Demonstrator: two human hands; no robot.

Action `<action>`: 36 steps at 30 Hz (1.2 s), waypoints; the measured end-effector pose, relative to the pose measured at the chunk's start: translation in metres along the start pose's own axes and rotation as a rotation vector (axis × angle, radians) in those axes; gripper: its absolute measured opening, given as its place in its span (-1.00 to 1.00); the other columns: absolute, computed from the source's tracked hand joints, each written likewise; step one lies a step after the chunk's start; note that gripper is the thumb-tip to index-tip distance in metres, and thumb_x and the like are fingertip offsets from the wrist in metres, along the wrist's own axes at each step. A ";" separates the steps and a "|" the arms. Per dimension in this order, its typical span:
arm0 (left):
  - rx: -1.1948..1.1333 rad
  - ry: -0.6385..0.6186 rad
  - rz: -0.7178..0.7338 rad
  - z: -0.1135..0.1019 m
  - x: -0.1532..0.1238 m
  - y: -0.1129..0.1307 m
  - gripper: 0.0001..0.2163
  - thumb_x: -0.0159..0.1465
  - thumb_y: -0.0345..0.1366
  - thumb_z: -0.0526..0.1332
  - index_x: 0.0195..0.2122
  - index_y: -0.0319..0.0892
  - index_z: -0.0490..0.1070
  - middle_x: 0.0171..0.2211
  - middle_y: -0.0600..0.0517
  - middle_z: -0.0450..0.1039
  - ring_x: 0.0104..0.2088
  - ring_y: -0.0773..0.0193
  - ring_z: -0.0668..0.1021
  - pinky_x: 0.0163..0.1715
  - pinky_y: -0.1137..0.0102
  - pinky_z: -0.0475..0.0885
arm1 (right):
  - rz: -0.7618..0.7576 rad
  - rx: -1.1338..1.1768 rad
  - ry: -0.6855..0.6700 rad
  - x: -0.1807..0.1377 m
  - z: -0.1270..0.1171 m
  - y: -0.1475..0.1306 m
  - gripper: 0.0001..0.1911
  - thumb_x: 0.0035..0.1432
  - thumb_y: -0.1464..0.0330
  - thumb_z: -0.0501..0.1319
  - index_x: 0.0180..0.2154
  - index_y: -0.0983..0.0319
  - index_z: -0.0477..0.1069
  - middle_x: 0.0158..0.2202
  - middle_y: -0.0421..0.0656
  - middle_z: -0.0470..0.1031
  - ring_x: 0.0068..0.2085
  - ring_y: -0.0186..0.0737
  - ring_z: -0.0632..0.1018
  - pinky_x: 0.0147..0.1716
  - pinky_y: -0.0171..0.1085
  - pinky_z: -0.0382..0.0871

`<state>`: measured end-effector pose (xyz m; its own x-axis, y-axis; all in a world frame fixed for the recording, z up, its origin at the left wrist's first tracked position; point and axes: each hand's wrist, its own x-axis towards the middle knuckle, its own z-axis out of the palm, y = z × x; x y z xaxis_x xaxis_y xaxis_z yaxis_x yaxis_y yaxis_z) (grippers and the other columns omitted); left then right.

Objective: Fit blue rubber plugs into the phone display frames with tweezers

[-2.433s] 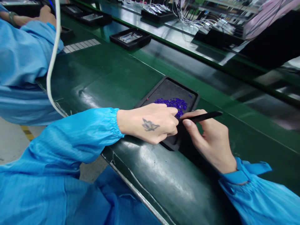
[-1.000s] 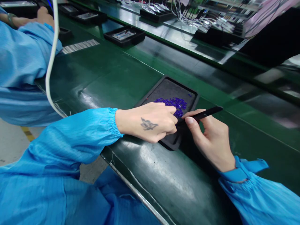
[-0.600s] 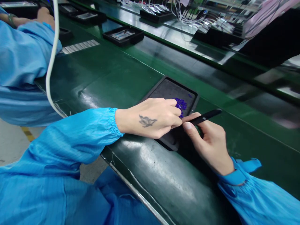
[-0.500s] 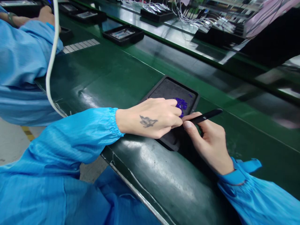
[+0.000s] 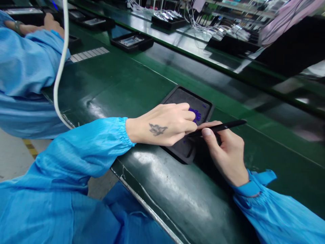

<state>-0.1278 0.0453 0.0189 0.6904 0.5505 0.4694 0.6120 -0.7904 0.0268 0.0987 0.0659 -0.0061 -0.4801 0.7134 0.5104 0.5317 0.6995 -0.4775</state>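
Observation:
A shallow black tray (image 5: 175, 90) lies on the green worktop, with a cluster of small blue-purple pieces (image 5: 196, 116) in it. My left hand (image 5: 165, 125) is over the tray, fingers curled, a dark tattoo on its back; its fingertips are hidden, and whatever they pinch does not show. Just to the right, my right hand (image 5: 225, 149) is closed with thumb and forefinger on slim black tweezers (image 5: 228, 125). Their thin end points left and reaches under my left fingers, so the very tip is out of sight.
A co-worker's blue sleeve (image 5: 27, 64) and hand are at the upper left. A white cable (image 5: 62, 64) hangs in front of them. Further back stand black trays (image 5: 132, 41) with parts, a sheet of small labels (image 5: 88, 54) and a dark belt strip (image 5: 203, 71). The worktop's edge (image 5: 142, 200) runs below.
My left hand has moved slightly up and left, and more of the tray's lower part shows. The tweezers' thin end now shows between my hands. The view has shifted a little.

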 end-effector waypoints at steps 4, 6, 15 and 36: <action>0.004 0.079 -0.082 -0.003 0.000 -0.004 -0.72 0.35 -0.49 -0.02 -0.35 -0.19 0.47 -0.32 -0.01 0.45 -0.25 0.23 0.39 -0.32 0.34 0.27 | 0.006 0.065 -0.079 0.000 0.001 -0.001 -0.73 0.36 0.19 0.12 -0.28 0.22 0.46 -0.36 -0.16 0.55 -0.38 -0.20 0.56 -0.33 -0.24 0.44; -0.011 0.104 -0.095 -0.003 0.000 -0.007 -0.73 0.33 -0.51 -0.01 -0.36 -0.19 0.46 -0.31 0.00 0.46 -0.24 0.24 0.40 -0.30 0.35 0.28 | 0.001 0.052 -0.070 0.000 0.003 0.000 -0.71 0.35 0.16 0.13 -0.27 0.22 0.47 -0.37 -0.16 0.56 -0.39 -0.19 0.56 -0.34 -0.24 0.45; -0.004 0.166 -0.208 0.003 0.001 -0.026 -0.76 0.25 -0.54 0.01 -0.41 -0.19 0.43 -0.32 0.03 0.46 -0.24 0.28 0.42 -0.22 0.39 0.31 | -0.032 0.012 0.211 0.009 -0.040 -0.028 -0.75 0.34 0.17 0.17 -0.21 0.18 0.50 -0.30 -0.11 0.58 -0.32 -0.18 0.59 -0.35 -0.26 0.46; 0.243 -0.285 0.395 0.121 0.306 0.121 -0.81 0.38 -0.35 0.13 -0.02 -0.19 0.44 0.00 -0.06 0.44 -0.04 0.18 0.51 -0.06 0.24 0.48 | 0.278 0.199 -0.023 -0.213 -0.124 -0.030 -0.70 0.36 0.20 0.12 -0.27 0.26 0.51 -0.31 -0.12 0.56 -0.28 -0.25 0.55 -0.22 -0.30 0.38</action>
<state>0.2042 0.1504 0.0593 0.9424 0.3022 0.1432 0.3331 -0.8855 -0.3238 0.2720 -0.1124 -0.0121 -0.3525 0.8771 0.3263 0.4992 0.4711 -0.7272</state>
